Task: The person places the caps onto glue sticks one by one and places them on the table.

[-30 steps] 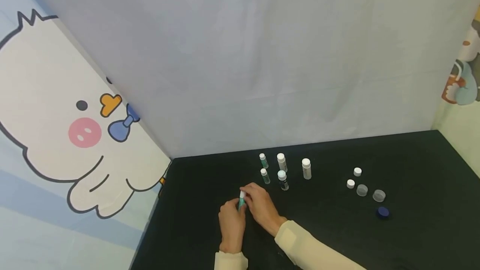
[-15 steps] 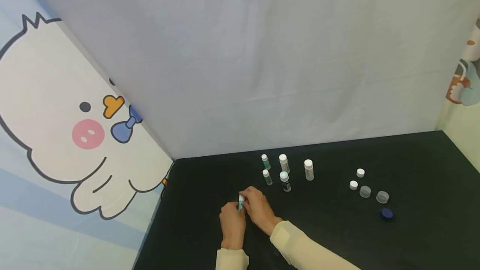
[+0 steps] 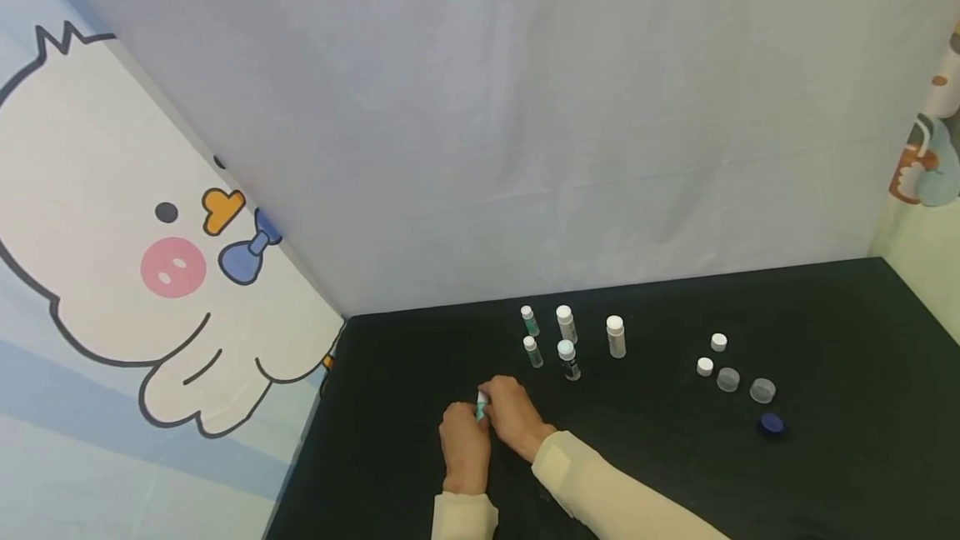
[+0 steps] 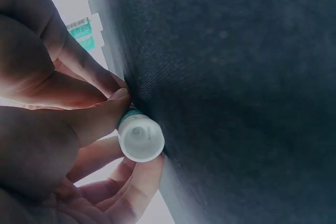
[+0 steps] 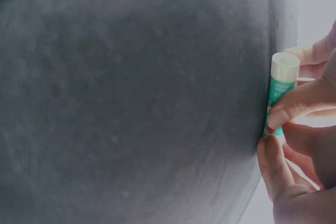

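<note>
Between the two hands stands a small tube that looks like a glue stick (image 3: 482, 407), with a green label and a white hollow end facing up. My left hand (image 3: 465, 442) grips its lower part. Thumb and fingers of my right hand (image 3: 514, 413) pinch it near the white end. Seen from the left wrist, the round white end of the glue stick (image 4: 140, 139) shows a recess with a small knob inside. The right wrist view shows the glue stick (image 5: 282, 85) upright, its lower end partly behind fingers.
Several white-topped tubes, among them a white one (image 3: 616, 337) and a dark-labelled one (image 3: 569, 361), stand at the back of the black table (image 3: 637, 457). To the right lie white caps (image 3: 704, 367), clear caps (image 3: 762, 391) and a dark blue cap (image 3: 771, 423).
My right hand has shifted slightly left and down over the top of the glue stick, which sits a little lower. My left hand has hardly moved.
</note>
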A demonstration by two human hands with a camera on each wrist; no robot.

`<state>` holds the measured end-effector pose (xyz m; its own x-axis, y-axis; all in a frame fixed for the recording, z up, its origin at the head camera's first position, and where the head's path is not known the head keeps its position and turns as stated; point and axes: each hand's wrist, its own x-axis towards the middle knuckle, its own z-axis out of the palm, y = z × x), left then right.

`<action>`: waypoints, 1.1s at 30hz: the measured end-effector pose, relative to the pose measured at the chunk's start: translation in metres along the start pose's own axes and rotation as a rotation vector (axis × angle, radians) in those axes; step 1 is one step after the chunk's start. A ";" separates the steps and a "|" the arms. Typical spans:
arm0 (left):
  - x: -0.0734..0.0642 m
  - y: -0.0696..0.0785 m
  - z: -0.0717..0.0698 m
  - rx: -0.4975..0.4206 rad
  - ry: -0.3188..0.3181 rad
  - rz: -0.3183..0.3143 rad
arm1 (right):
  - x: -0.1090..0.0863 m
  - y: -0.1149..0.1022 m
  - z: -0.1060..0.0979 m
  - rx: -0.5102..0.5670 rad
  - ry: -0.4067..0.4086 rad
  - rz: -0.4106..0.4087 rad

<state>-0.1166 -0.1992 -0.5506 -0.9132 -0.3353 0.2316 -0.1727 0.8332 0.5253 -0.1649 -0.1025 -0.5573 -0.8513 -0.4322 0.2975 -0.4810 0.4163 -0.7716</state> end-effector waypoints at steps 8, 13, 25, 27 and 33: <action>-0.002 0.000 0.001 0.016 0.032 0.019 | -0.001 0.000 -0.002 -0.003 0.005 -0.012; -0.005 0.001 0.003 0.023 0.044 0.029 | -0.002 0.000 -0.004 0.005 -0.002 -0.002; -0.010 0.015 -0.001 0.125 0.111 0.003 | -0.012 -0.002 -0.024 0.071 0.031 0.025; -0.012 0.019 -0.002 0.141 0.118 0.006 | -0.016 -0.004 -0.030 0.093 0.034 0.046; -0.019 0.031 0.000 0.159 0.120 0.006 | -0.027 -0.003 -0.046 0.108 0.024 0.085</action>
<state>-0.1042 -0.1668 -0.5386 -0.8657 -0.3718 0.3351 -0.2318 0.8911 0.3901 -0.1501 -0.0548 -0.5374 -0.8933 -0.3792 0.2411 -0.3830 0.3616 -0.8500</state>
